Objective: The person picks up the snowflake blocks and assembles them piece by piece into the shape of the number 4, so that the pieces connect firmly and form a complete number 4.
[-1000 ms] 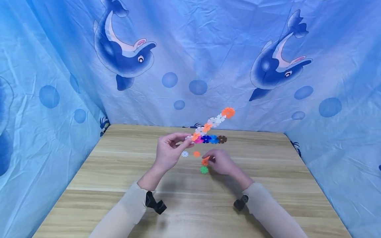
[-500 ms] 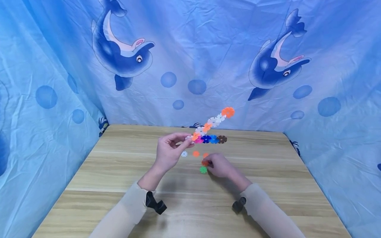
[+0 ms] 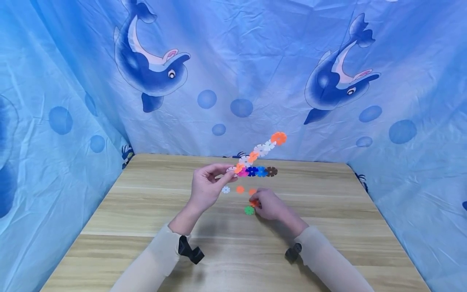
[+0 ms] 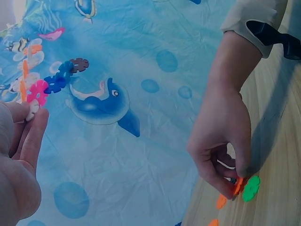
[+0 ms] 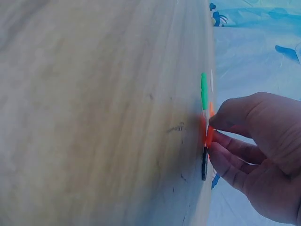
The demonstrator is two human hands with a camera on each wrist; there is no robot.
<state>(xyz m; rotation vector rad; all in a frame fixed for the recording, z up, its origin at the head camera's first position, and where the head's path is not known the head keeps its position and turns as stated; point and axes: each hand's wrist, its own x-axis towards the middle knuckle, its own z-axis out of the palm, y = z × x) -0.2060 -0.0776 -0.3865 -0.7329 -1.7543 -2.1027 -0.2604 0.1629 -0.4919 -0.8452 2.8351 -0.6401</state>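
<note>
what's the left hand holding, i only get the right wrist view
Observer: The left hand pinches a white disc at one end of some linked discs.

Operator: how are those laid out

Observer: In the head view they spread in two rows, one level and one slanting up to the right.

Operator: what colours are at the far ends

Observer: The level row ends in a brown disc, the slanting one in an orange disc.

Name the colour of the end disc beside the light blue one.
The end disc is brown; the head view shows it best.
</note>
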